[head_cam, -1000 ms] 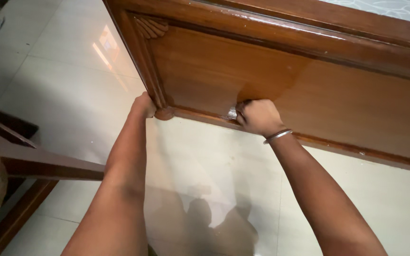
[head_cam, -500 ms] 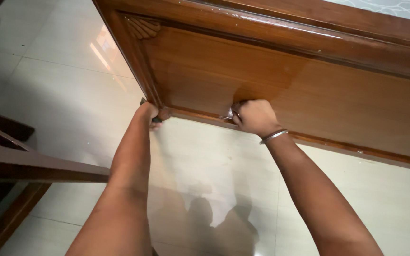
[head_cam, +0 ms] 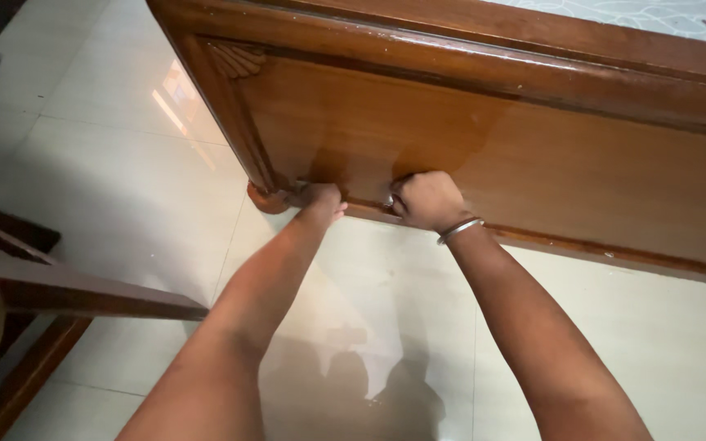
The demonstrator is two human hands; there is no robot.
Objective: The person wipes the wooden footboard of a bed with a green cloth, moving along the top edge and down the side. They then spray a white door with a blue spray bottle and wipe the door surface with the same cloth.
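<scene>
The left hand [head_cam: 320,198] is curled against the bottom rail of the wooden bed frame [head_cam: 484,139], just beside the frame's rounded corner foot [head_cam: 265,198]; its fingers are tucked under the edge, so what they grip, if anything, cannot be told. The right hand [head_cam: 424,200] is a closed fist pressed to the same rail, near the left hand, and seems to pinch something small and pale, possibly a cloth, though it is mostly hidden. A metal bangle [head_cam: 459,230] circles the right wrist. Below the frame lies a glossy pale tiled floor [head_cam: 108,163]. Well apart from the frame, at the lower left, stands dark wooden furniture [head_cam: 59,294].
</scene>
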